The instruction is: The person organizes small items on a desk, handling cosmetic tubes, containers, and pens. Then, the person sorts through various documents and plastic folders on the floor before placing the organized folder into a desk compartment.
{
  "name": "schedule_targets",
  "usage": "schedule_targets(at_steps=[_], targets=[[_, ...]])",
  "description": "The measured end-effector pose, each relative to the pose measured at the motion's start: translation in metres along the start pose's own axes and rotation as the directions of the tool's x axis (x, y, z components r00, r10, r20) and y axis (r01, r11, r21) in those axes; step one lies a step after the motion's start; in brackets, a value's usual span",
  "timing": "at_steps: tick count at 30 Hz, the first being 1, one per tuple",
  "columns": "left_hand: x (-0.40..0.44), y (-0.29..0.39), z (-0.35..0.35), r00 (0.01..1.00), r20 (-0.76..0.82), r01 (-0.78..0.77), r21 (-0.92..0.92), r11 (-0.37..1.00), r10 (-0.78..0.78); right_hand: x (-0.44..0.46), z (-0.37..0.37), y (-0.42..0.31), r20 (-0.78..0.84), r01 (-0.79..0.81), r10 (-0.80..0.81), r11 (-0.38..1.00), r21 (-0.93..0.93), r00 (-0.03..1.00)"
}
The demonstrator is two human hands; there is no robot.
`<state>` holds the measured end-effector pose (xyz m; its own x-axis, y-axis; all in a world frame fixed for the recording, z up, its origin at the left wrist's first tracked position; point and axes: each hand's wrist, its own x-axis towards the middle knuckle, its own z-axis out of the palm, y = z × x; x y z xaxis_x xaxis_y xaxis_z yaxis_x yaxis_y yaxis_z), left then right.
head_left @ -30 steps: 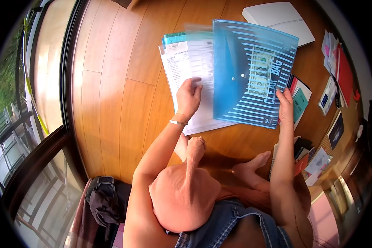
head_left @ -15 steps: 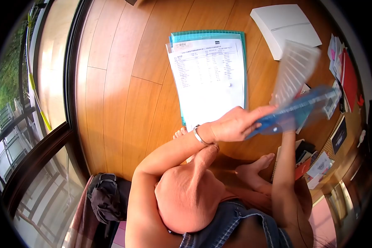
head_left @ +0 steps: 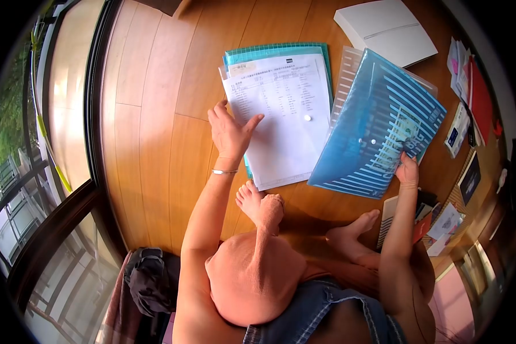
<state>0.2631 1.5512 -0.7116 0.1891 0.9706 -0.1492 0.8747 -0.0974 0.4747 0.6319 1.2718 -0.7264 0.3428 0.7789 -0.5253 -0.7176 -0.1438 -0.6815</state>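
My right hand (head_left: pixel 407 171) grips the lower right edge of a blue translucent snap folder (head_left: pixel 355 120) with light stripes. Behind it, a clear striped plastic folder (head_left: pixel 348 77) sticks out at the upper left; whether my hand holds that too I cannot tell. My left hand (head_left: pixel 233 132), thumb and fingers apart, rests at the left edge of a printed sheet (head_left: pixel 278 137) bearing a table of text. That sheet lies on a teal gridded folder (head_left: pixel 278 48) on the floor. The blue folder's left edge overlaps the sheet's right side.
A white box (head_left: pixel 393 31) stands at the far right. Beyond my right arm are papers, a red folder (head_left: pixel 479 103), notebooks and cards (head_left: pixel 446 223). A dark backpack (head_left: pixel 149 278) sits at lower left beside the glass door (head_left: pixel 63 252). My bare feet (head_left: pixel 250 200) rest on the wooden floor.
My left hand has let go of the blue folder and moved left to the sheet's edge. The blue folder has swung from a blurred, edge-on position to face up, overlapping the clear striped one.
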Motion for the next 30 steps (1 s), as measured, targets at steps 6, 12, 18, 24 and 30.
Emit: schedule_targets(at_steps=[6, 12, 18, 24, 30], targets=[[-0.001, -0.011, 0.008, 0.982, 0.147, 0.135, -0.093, 0.986, -0.120, -0.002, -0.006, -0.002, -0.224, -0.043, 0.013, 0.990, -0.131, 0.974], [-0.005, -0.005, 0.010, 0.998, 0.056, 0.023, -0.252, 0.967, -0.009, -0.002, -0.018, -0.001, -0.078, 0.026, -0.030, 0.999, -0.046, 0.997], [-0.021, 0.065, -0.012, 0.942, 0.167, -0.076, -0.738, 0.671, 0.291, 0.001, -0.014, -0.012, -0.049, 0.056, -0.058, 0.998, -0.028, 0.997], [-0.039, 0.139, -0.034, 0.809, 0.071, -0.185, -0.911, 0.368, 0.584, 0.011, 0.009, -0.017, -0.052, 0.064, -0.066, 0.997, -0.045, 0.996], [-0.048, 0.160, -0.041, 0.738, -0.024, -0.180, -0.970, 0.162, 0.674, 0.001, 0.045, 0.008, 0.008, -0.001, 0.001, 0.998, 0.060, 1.000]])
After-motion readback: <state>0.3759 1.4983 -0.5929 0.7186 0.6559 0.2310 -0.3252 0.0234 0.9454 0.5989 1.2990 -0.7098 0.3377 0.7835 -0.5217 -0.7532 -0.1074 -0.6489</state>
